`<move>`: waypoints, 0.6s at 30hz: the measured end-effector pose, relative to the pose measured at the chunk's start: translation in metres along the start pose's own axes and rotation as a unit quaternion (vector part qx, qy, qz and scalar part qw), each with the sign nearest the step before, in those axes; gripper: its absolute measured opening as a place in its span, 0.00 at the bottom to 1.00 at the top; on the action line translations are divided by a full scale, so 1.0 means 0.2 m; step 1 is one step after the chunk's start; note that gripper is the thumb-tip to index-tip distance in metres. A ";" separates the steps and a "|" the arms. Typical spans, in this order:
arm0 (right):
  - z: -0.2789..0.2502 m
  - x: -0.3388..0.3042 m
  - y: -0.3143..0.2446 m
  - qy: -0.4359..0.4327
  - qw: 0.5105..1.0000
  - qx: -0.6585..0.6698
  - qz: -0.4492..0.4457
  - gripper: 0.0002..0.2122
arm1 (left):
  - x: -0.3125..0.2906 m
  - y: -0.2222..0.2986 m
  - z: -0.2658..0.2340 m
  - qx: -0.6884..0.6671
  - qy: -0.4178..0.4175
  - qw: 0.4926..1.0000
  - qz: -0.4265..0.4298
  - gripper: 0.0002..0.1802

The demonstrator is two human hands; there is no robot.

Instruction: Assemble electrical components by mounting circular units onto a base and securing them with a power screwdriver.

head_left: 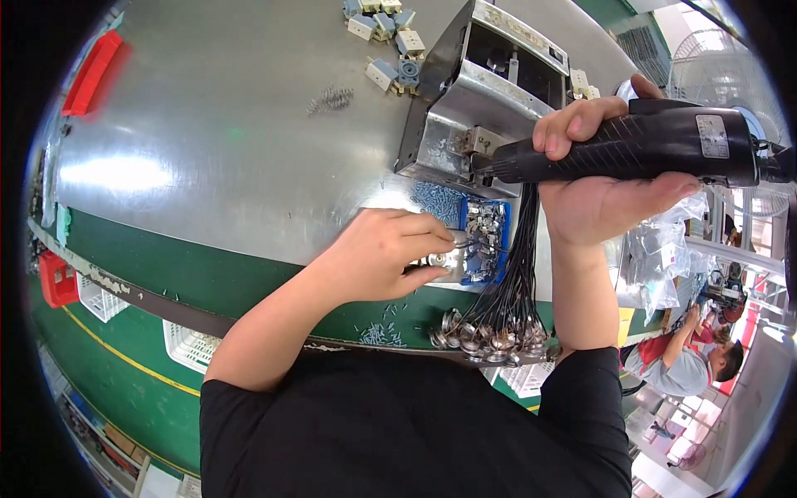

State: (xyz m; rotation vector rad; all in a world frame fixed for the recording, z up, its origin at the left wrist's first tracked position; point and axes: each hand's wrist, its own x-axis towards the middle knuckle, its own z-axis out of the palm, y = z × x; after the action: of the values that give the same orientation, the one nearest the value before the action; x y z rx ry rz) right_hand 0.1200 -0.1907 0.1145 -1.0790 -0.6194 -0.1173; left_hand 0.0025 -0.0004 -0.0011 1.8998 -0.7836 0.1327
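My right hand (594, 178) is wrapped round a black electric screwdriver (631, 148) lying across my palm. The screwdriver's tip points left, at a small pale block (481, 139) seated in a metal fixture (444, 137). My left hand (382, 249) is closed in a pinch at the bench edge, with a small shiny metal part (438, 260) between thumb and fingers. Right beside those fingertips stands a blue tray (505, 241) of small metal pieces, with a heap of small screws (436, 202) behind it. A bundle of black wires (519, 257) with round metal ends hangs over the bench edge.
Several grey-and-white sockets (382, 73) and a pile of springs (330, 100) lie on the metal bench (216, 158). Loose screws (382, 334) rest on the green front strip. Clear plastic bags (660, 249) are at the right. Another person (685, 365) works farther off.
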 end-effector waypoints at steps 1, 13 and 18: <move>0.00 0.00 0.00 0.000 1.000 0.000 0.000 0.52 | 0.00 0.00 0.00 0.000 0.000 1.000 0.001 0.17; 0.04 -0.01 -0.01 0.033 0.999 0.014 0.006 0.58 | 0.00 0.00 0.00 0.005 0.003 1.000 0.003 0.16; 0.04 -0.03 0.00 0.038 0.998 -0.002 0.040 0.57 | -0.01 0.01 0.00 0.008 0.001 1.000 0.004 0.16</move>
State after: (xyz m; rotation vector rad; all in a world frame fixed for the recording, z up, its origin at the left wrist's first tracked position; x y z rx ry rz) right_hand 0.1129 -0.1855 0.1141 -1.0974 -0.5076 -0.0894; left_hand 0.0007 0.0000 0.0001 1.9113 -0.7906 0.1460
